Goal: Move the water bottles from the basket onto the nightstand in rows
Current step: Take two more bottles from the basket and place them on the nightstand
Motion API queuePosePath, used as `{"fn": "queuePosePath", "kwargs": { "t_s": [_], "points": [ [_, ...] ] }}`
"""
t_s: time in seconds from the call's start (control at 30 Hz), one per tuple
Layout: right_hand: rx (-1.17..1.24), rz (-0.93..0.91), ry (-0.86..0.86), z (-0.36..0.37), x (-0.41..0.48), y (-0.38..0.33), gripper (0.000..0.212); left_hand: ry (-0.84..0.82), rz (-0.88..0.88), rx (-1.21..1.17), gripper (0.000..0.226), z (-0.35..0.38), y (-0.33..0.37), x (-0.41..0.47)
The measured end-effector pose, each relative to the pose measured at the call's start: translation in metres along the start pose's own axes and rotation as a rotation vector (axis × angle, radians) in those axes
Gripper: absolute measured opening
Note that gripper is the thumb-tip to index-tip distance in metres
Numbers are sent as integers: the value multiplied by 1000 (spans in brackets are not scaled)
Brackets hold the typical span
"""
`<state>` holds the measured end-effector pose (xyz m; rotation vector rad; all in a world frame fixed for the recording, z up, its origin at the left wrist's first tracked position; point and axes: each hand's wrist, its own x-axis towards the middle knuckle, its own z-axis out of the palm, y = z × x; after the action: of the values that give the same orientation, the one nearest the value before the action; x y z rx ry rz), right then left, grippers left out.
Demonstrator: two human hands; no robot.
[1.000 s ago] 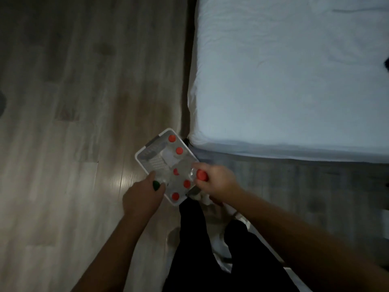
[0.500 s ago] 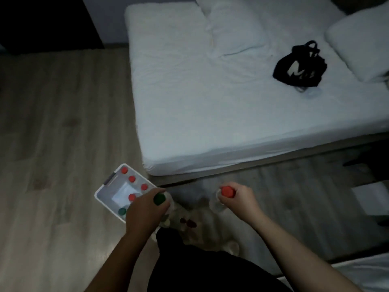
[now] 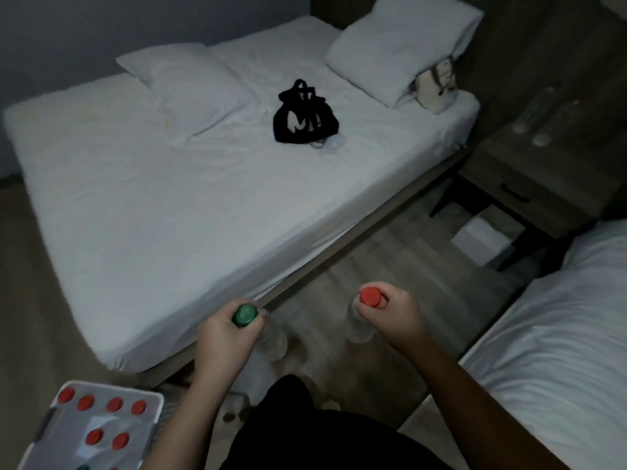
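My left hand grips a clear water bottle with a green cap by its neck. My right hand holds a second clear bottle with a red cap the same way. Both bottles hang over the floor between the two beds. The white basket sits on the floor at the bottom left with several red-capped bottles standing in it. The dark wooden nightstand is at the far right, with two clear bottles standing on top near its back.
A large white bed with pillows and a black bag fills the middle. A second white bed lies at the right. A white box sits under the nightstand. A beige bag leans by the pillow.
Both hands lifted a bottle each out of the basket and carried them right. The view swung up from the basket toward the bed and the nightstand.
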<state>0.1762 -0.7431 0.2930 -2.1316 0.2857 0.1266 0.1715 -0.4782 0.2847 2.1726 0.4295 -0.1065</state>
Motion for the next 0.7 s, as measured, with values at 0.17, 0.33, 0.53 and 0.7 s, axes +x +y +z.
{"fn": "queuePosePath", "kwargs": {
  "t_s": [0.17,0.33,0.53,0.7],
  "points": [
    [49,123,89,-38,22,32,23,-104,108,-69,19,40,53,37],
    [43,202,131,-71,71,52,22,-202,171,-48,16,93,104,100],
    [49,281,198,-96,149,64,24,-387,357,47,16,157,173,191],
    [149,397,379,-124,209,64,25,-543,498,139,20,201,250,263]
  ]
}}
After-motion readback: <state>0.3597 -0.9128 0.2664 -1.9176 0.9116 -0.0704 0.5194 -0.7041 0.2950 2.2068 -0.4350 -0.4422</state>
